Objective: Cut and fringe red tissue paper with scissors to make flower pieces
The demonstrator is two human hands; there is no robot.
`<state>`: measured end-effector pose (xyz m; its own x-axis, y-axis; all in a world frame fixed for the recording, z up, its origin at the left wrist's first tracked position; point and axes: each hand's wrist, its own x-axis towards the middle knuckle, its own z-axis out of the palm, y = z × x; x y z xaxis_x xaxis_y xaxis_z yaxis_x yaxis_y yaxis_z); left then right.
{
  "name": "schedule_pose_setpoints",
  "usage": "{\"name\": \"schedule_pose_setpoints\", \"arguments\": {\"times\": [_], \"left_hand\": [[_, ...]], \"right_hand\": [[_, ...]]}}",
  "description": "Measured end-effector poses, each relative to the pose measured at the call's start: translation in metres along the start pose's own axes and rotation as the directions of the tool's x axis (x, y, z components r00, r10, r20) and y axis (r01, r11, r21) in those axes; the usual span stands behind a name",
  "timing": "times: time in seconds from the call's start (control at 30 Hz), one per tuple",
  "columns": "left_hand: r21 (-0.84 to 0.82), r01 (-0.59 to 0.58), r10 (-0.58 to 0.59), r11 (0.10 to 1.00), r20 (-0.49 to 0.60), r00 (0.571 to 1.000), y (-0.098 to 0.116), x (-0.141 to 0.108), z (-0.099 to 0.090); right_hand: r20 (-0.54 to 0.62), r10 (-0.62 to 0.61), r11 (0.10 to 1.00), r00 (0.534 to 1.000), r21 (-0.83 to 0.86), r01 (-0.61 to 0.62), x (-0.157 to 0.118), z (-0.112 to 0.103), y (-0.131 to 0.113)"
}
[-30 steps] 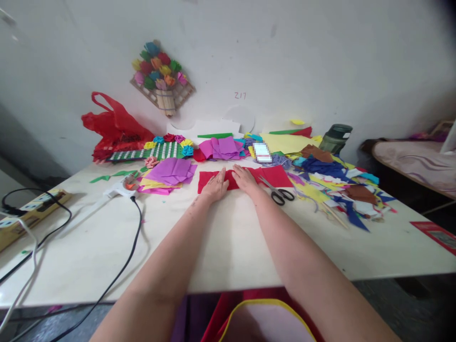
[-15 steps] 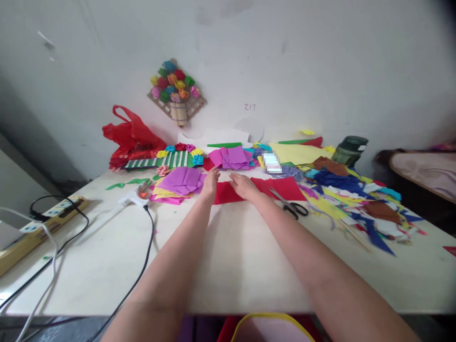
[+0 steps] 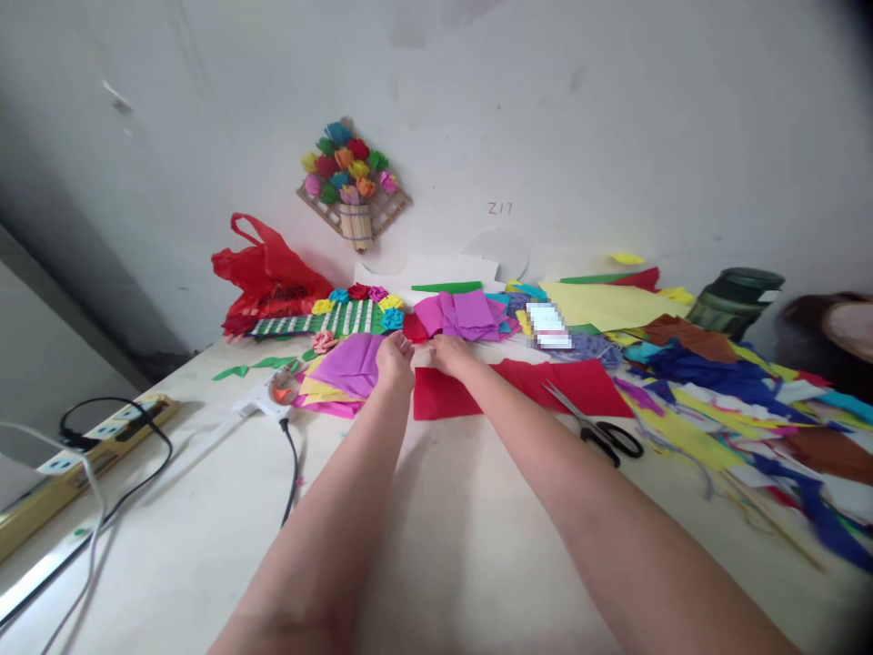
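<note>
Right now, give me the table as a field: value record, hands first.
left hand: fingers curled, beside purple sheets; grip unclear
right hand: between red sheet and folded purple pieces; grip unclear
red sheet: on table, running sideways
scissors: blades over red sheet, handles on table
right side: colored scraps
wall: flower ornament

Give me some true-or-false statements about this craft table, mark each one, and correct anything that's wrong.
1. The scissors partly overlap the red sheet. True.
2. The left hand grips the scissors. False: it is near the purple-topped pile, away from the scissors.
3. The right forearm reaches across the red sheet. True.
4. The green bottle is left of the red plastic bag. False: it is far to the right.
5. Colourful flowers decorate the wall. True.
</note>
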<state>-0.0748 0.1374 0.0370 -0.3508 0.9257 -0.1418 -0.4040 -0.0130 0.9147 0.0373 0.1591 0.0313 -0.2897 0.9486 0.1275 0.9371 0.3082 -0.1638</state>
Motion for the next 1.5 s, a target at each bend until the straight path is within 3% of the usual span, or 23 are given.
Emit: {"name": "schedule_pose_setpoints", "arguments": {"times": [0.13, 0.27, 0.43, 0.6, 0.8, 1.03, 1.23, 1.5], "left_hand": [[-0.003, 0.052, -0.052, 0.999, 0.023, 0.998, 0.006, 0.005, 0.007], [-0.002, 0.126, -0.126, 0.992, 0.034, 0.991, 0.008, 0.005, 0.016], [-0.241, 0.204, -0.191, 0.949, 0.076, 0.979, 0.003, 0.002, 0.022], [-0.309, 0.217, -0.201, 0.926, 0.083, 0.976, 0.001, -0.001, 0.02], [-0.34, 0.217, -0.218, 0.915, 0.036, 0.975, 0.003, 0.004, 0.018], [-0.347, 0.256, -0.27, 0.902, 0.008, 0.963, 0.002, 0.007, 0.019], [-0.355, 0.307, -0.304, 0.883, 0.064, 0.95, 0.002, 0.006, 0.017], [-0.385, 0.31, -0.297, 0.869, 0.097, 0.95, 0.009, 0.009, 0.018]], "right_hand": [[0.059, 0.074, 0.997, 0.996, -0.018, -0.073, 0.014, 0.006, 0.006], [0.064, 0.067, 0.997, 0.996, -0.048, -0.064, 0.022, 0.006, 0.014], [0.017, 0.019, 0.98, 1.0, -0.198, -0.016, 0.03, 0.001, 0.016], [-0.049, -0.017, 0.968, 0.999, -0.252, 0.004, 0.04, 0.002, 0.015], [-0.049, 0.093, 0.975, 0.994, -0.197, -0.101, 0.045, -0.001, 0.019], [0.032, 0.036, 0.999, 0.999, -0.031, -0.035, 0.044, -0.004, 0.029], [-0.122, 0.14, 0.981, 0.983, 0.149, -0.122, 0.056, -0.006, 0.037], [-0.135, 0.253, 0.952, 0.958, 0.209, -0.222, 0.057, -0.001, 0.045]]}}
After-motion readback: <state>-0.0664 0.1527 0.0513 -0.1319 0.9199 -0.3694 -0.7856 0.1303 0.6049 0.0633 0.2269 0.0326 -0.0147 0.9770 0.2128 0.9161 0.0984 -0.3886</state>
